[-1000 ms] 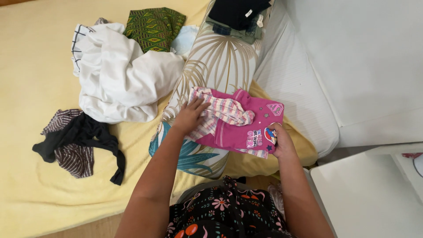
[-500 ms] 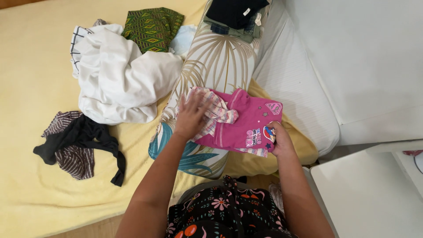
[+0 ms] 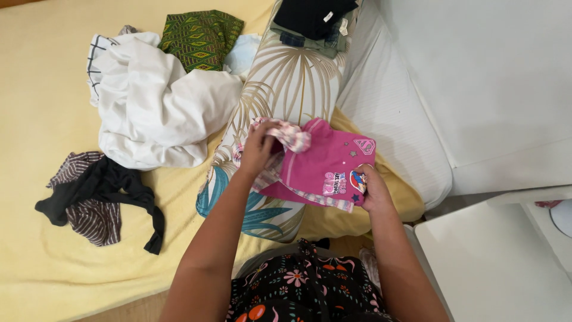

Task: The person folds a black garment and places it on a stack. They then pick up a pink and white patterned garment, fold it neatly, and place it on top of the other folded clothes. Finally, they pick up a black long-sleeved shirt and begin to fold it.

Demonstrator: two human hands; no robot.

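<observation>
Fabric fills both hands from where I watch; the left hand point(image 3: 257, 150) is closed on a bunched fold of pink-and-white striped cloth point(image 3: 290, 137) at the upper left edge of a small pink garment point(image 3: 325, 164), lifting that fold a little off the surface; the right hand point(image 3: 372, 189) pinches the garment's lower right corner, thumb on top beside a round printed patch, fingers curled under the hem; the pink garment lies mostly flat between the two hands, spread over a long palm-leaf patterned cushion point(image 3: 286, 89) that runs away from me up the middle of the bed; a striped edge shows along the garment's lower hem too.

Below the arms I see the lap of a dark floral dress point(image 3: 304, 295); the cushion rests on a yellow bedsheet point(image 3: 42, 89); at the cushion's far end sits a stack of dark folded clothes point(image 3: 313, 18); to the left of the cushion lies a large crumpled white cloth point(image 3: 155, 107), touching it; beyond that, a green patterned cloth point(image 3: 199, 36) and a pale blue piece point(image 3: 244, 53) just beside it; further left, well apart from the hands, a black garment point(image 3: 113, 185) is tangled over a striped one point(image 3: 83, 209); to the right, a white padded surface point(image 3: 405, 119) borders the bed.
</observation>
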